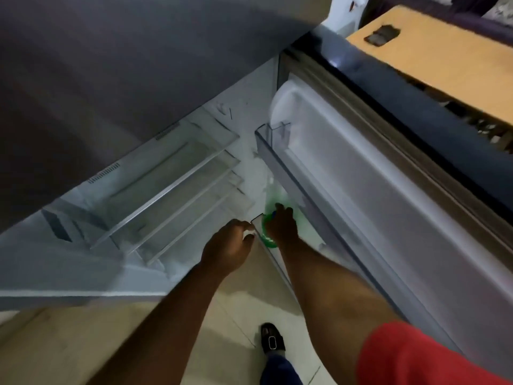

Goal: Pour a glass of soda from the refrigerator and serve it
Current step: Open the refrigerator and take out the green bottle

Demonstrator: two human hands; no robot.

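The refrigerator stands open below me, its door (374, 190) swung out to the right. A green soda bottle (268, 238) sits in the lower door bin (273, 254). My right hand (281, 226) is closed around the bottle's top, covering most of it. My left hand (230, 245) rests at the near corner of that door bin, fingers curled against its clear edge. No glass is in view.
Inside the fridge several glass shelves (166, 195) look bare. An upper door bin (273, 140) is above the bottle. A cardboard box (444, 59) lies behind the door at the upper right. My shoe (272, 340) stands on the tiled floor.
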